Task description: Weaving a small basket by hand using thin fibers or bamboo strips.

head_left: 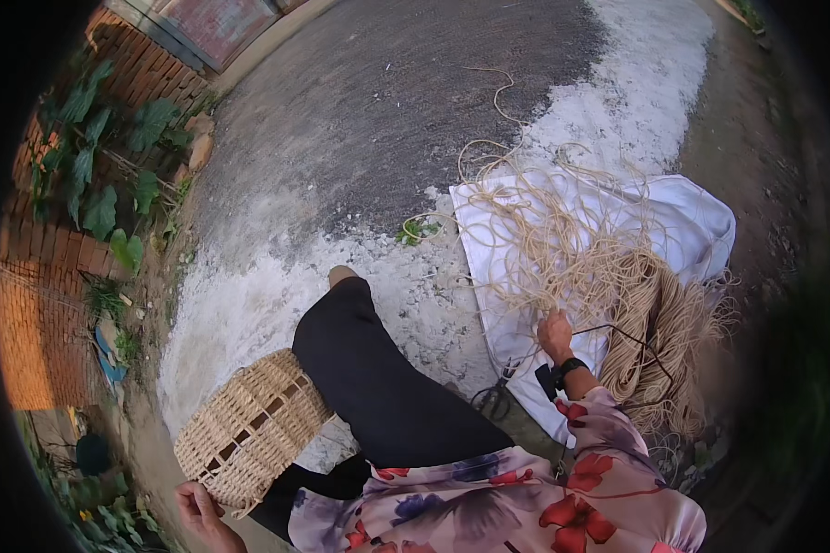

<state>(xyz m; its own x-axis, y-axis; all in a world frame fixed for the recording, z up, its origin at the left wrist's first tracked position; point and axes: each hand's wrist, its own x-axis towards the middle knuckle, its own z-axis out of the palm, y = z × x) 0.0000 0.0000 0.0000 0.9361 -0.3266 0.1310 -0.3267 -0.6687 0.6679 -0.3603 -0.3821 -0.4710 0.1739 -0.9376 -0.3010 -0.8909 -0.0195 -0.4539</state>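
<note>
A half-woven basket (249, 429) of beige twisted cord rests against my left leg, with a dark gap between its bands. At its lower end is my left hand (201, 511), fingers curled in; what they hold, if anything, is too small to make out. My right hand (553, 336), with a black watch at the wrist, reaches over a white cloth (682, 207) and has its fingers closed on loose strands of beige cord (535, 267). Beside it, a thick bundle of the same cord (650, 323) lies heaped, with a thin dark bent rod (650, 346) across it.
Black-handled scissors (495, 396) lie at the cloth's near left edge. Stray cord trails onto the grey gravel ground (369, 101). On the left stand a brick wall (41, 313) and leafy plants (101, 207). My black-trousered leg (378, 378) stretches forward between basket and cloth.
</note>
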